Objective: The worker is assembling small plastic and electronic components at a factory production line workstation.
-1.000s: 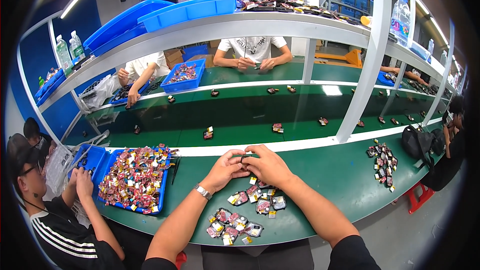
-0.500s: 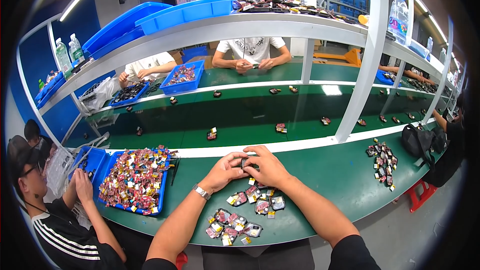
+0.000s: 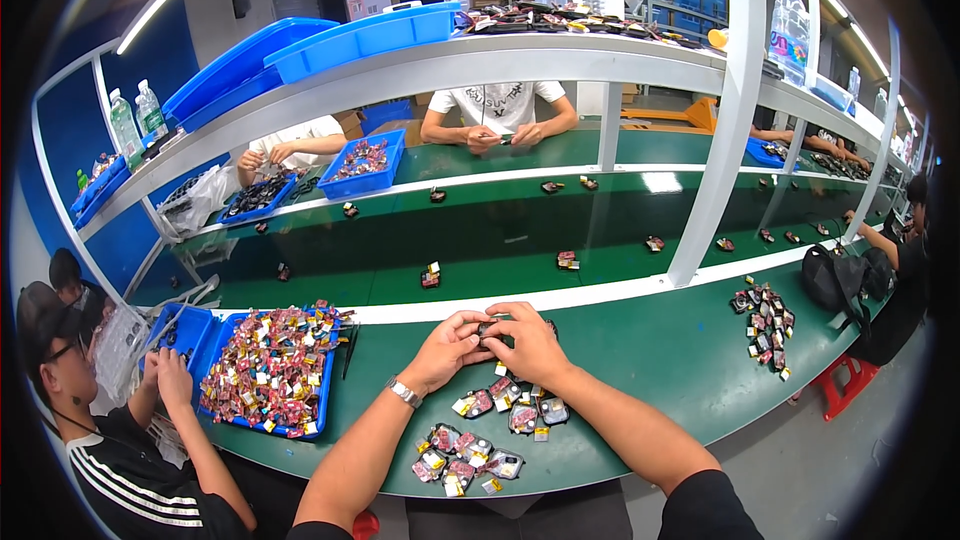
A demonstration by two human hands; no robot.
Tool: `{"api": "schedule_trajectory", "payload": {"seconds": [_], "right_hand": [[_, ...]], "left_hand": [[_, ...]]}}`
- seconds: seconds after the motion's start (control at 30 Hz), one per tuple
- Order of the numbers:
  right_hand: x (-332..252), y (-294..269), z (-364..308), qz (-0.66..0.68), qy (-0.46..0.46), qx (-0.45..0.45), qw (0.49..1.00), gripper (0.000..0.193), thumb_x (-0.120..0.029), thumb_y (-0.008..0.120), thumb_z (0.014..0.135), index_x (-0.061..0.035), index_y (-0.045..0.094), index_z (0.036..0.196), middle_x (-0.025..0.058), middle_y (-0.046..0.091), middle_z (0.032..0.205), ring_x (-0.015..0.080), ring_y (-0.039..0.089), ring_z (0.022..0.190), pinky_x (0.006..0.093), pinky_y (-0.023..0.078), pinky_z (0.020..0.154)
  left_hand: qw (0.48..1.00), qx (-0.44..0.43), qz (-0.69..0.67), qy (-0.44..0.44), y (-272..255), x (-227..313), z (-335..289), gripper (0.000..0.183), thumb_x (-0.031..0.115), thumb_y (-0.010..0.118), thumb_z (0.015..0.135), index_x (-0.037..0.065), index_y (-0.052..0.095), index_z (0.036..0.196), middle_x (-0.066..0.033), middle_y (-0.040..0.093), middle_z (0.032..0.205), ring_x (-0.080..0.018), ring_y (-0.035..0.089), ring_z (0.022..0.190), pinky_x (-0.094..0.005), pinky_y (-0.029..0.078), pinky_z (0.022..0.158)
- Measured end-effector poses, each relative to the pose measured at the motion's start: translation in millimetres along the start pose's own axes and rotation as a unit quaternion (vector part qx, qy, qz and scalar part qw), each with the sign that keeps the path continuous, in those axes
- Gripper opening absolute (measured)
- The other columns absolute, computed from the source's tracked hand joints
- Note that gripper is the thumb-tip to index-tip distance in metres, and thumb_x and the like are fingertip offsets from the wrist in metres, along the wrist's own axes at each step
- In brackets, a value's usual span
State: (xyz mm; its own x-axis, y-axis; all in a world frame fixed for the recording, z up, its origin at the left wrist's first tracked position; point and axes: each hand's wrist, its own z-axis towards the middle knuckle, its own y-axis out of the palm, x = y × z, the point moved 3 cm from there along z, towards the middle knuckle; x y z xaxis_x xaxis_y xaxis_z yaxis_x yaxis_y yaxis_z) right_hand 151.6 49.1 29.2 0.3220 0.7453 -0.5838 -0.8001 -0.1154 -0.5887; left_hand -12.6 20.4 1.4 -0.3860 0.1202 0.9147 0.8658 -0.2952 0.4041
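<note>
Heads down at the green bench (image 3: 640, 370), we had our left hand (image 3: 445, 355) and right hand (image 3: 527, 342) together toward the far edge, fingertips of both pinching a small dark piece (image 3: 487, 331) between them! Much of it was covered by our fingers, so its exact shape we couldn't tell. Nearer us lay one cluster of modules (image 3: 522, 414), and a second cluster (image 3: 463, 459) sat right by the near edge. Over at the left end, a blue tray (image 3: 322, 410) brimmed with red boards (image 3: 265, 365), black tweezers (image 3: 349, 352) just beside it! Toward the right end, we spotted a loose pile of modules (image 3: 767, 330), a black bag (image 3: 838, 278) near it.
</note>
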Motion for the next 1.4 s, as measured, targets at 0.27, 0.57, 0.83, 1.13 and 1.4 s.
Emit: {"api": "schedule_trajectory", "payload": {"seconds": [0.27, 0.57, 0.83, 1.13, 1.4], "right_hand": [[7, 8, -2, 0.08, 0.029, 0.041, 0.996, 0.012, -0.011, 0.07, 0.079, -0.0066, 0.072, 0.091, 0.0087, 0.063, 0.114, 0.0282, 0.055, 0.111, 0.0386, 0.045, 0.096], [5, 12, -5, 0.06, 0.061, 0.048, 0.995, 0.017, -0.012, 0.069, 0.08, -0.0091, 0.074, 0.096, 0.0074, 0.061, 0.123, 0.0284, 0.051, 0.12, 0.0389, 0.042, 0.102], [-4, 11, 0, 0.073, 0.008, 0.047, 0.996, 0.02, -0.008, 0.07, 0.078, -0.0101, 0.074, 0.098, 0.009, 0.057, 0.131, 0.0304, 0.048, 0.125, 0.041, 0.039, 0.105], [-5, 7, 1, 0.054, -0.014, 0.059, 0.997, 0.021, -0.005, 0.068, 0.079, -0.0085, 0.072, 0.099, 0.0101, 0.056, 0.129, 0.0307, 0.05, 0.121, 0.0404, 0.042, 0.102], [-17, -1, 3, -0.033, -0.1, 0.119, 0.987, 0.017, -0.001, 0.07, 0.074, -0.0037, 0.067, 0.091, 0.0089, 0.06, 0.101, 0.0276, 0.059, 0.094, 0.0351, 0.052, 0.077]], "left_hand": [[1.0, 0.001, -0.006, 0.002, 1, 1, 0, 0.029, 0.004, 0.051, 0.097, 0.006, 0.046, 0.126, -0.0101, 0.056, 0.127, -0.0185, 0.057, 0.116, -0.0371, 0.05, 0.1], [1.0, 0.01, -0.008, 0.017, 1, 2, -2, 0.03, 0.005, 0.052, 0.097, 0.005, 0.046, 0.126, -0.011, 0.056, 0.127, -0.0194, 0.057, 0.116, -0.0377, 0.049, 0.101], [0.998, 0.015, -0.023, 0.053, -7, -1, -3, 0.028, 0.005, 0.053, 0.097, 0.006, 0.047, 0.124, -0.0089, 0.056, 0.123, -0.0179, 0.058, 0.114, -0.0361, 0.049, 0.101], [0.996, 0.016, -0.037, 0.083, 1, 0, 0, 0.031, 0.006, 0.055, 0.096, 0.006, 0.046, 0.125, -0.0098, 0.051, 0.135, -0.0195, 0.055, 0.12, -0.0373, 0.049, 0.102], [0.997, 0.033, -0.036, 0.06, 1, -2, 0, 0.031, 0.006, 0.052, 0.098, 0.005, 0.044, 0.128, -0.01, 0.058, 0.123, -0.0174, 0.058, 0.114, -0.0343, 0.05, 0.1]]}}
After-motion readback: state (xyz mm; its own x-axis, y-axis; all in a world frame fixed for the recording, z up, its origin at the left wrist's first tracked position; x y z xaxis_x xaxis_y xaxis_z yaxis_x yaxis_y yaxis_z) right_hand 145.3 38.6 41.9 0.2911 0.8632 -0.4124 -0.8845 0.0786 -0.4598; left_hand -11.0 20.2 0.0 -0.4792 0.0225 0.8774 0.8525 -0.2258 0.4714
